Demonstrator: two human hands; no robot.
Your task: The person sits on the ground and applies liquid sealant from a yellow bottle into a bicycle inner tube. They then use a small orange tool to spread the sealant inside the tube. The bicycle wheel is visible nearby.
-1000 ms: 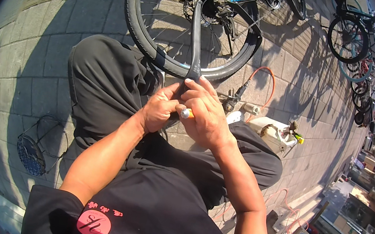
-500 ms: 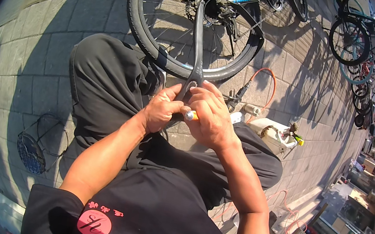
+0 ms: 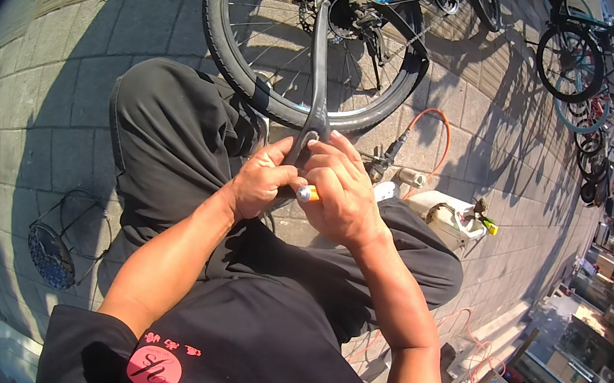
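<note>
A black inner tube hangs down across a bicycle wheel to my hands. My left hand pinches its lower end between thumb and fingers. My right hand is closed beside it, its fingers touching the same end of the rubber. A small yellow and white tube pokes out of the right hand, between the two hands. My knees in dark trousers sit below and to either side of the hands.
The bicycle's rear hub and chain are behind the wheel. An orange hose and a white box with tools lie on the paving to the right. A round wire basket stands at the left. More parked bicycles line the far right.
Both hands stay clasped on the lower end of the inner tube, with only small finger movements. The view has shifted slightly.
</note>
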